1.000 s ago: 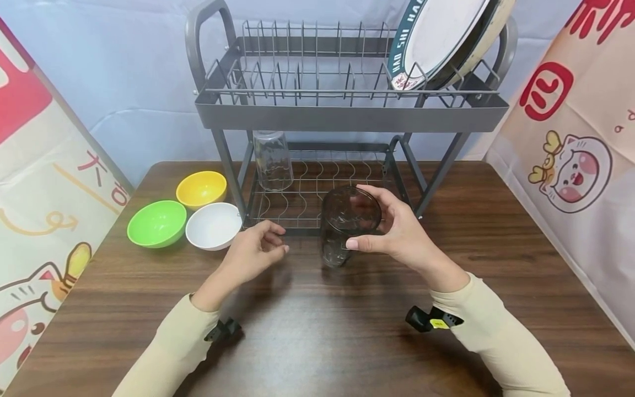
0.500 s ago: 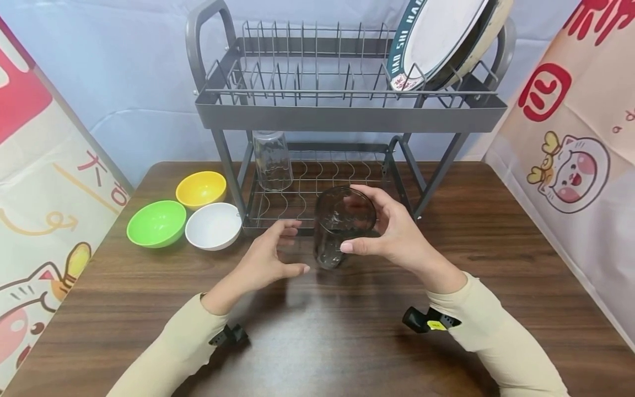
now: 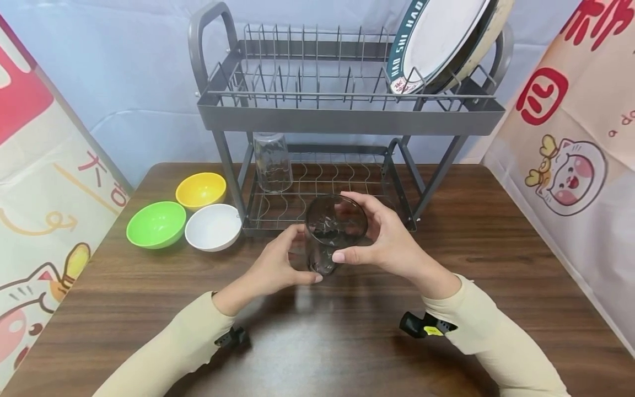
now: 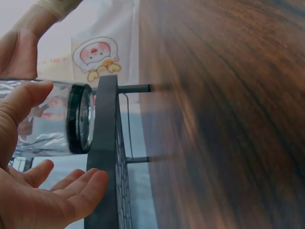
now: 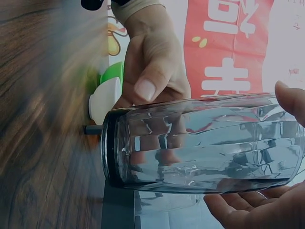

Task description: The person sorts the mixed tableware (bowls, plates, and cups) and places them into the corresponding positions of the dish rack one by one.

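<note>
A dark tinted drinking glass (image 3: 327, 234) is held upright in front of the rack, its base raised off the table. My right hand (image 3: 389, 237) grips it near the rim, thumb in front and fingers round the far side. At the glass's lower left is my left hand (image 3: 275, 263), thumb and fingers spread around the base. The left wrist view shows this left hand (image 4: 52, 200) with loose fingers standing apart from the glass (image 4: 52, 119); whether its thumb touches cannot be told. In the right wrist view the faceted glass (image 5: 205, 143) hides part of the left fingers.
A grey two-tier dish rack (image 3: 347, 120) stands behind the hands. Its lower tier holds an upside-down clear glass (image 3: 274, 162), its upper tier plates (image 3: 436, 44) at the right. Yellow (image 3: 200, 190), green (image 3: 156, 225) and white bowls (image 3: 213, 227) sit left of the rack.
My left hand has moved right and its fingers have spread around the glass's lower part. The right hand has brought the glass slightly left and toward me.
</note>
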### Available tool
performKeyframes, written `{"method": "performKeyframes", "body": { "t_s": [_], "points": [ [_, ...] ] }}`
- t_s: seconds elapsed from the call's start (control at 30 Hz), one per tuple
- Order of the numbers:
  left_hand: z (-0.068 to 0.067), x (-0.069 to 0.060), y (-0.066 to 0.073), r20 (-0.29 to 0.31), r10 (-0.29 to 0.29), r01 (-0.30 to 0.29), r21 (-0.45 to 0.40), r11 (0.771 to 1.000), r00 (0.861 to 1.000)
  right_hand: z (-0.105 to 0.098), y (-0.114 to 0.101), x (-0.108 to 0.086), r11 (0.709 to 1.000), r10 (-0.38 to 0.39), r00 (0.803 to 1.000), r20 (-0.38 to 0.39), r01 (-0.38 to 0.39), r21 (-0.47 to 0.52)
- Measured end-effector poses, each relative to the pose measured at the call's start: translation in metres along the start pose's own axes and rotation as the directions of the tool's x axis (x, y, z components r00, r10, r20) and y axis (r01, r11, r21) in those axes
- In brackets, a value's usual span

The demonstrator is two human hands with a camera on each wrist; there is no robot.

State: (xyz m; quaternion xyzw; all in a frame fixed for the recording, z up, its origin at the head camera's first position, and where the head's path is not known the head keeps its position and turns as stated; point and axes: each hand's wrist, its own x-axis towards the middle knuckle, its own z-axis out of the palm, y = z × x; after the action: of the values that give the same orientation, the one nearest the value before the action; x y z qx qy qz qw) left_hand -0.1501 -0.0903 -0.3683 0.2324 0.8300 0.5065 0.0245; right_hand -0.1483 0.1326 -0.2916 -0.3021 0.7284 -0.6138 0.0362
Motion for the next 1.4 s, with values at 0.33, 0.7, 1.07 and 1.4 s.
{"method": "performKeyframes", "body": {
  "t_s": [0.33, 0.7, 1.07, 1.4],
  "points": [
    [0.008, 0.000, 0.000, 0.020, -0.005, 0.008, -0.142, 0.990, 1.000, 0.002, 0.000, 0.001, 0.999, -0.032, 0.999, 0.011, 0.032, -0.008],
    [-0.001, -0.005, 0.035, 0.006, -0.034, 0.034, -0.136, 0.990, 0.999, 0.001, 0.001, 0.002, 0.999, -0.036, 0.999, 0.012, 0.036, 0.032],
    [-0.005, -0.007, 0.032, 0.006, 0.007, -0.006, -0.172, 0.985, 1.000, -0.005, -0.002, -0.002, 0.999, -0.019, 0.999, 0.037, 0.017, 0.036],
    [-0.015, -0.012, 0.023, -0.060, 0.116, -0.128, -0.264, 0.956, 0.991, -0.021, -0.002, -0.010, 0.999, 0.006, 0.998, 0.062, -0.008, 0.044]
  ]
}}
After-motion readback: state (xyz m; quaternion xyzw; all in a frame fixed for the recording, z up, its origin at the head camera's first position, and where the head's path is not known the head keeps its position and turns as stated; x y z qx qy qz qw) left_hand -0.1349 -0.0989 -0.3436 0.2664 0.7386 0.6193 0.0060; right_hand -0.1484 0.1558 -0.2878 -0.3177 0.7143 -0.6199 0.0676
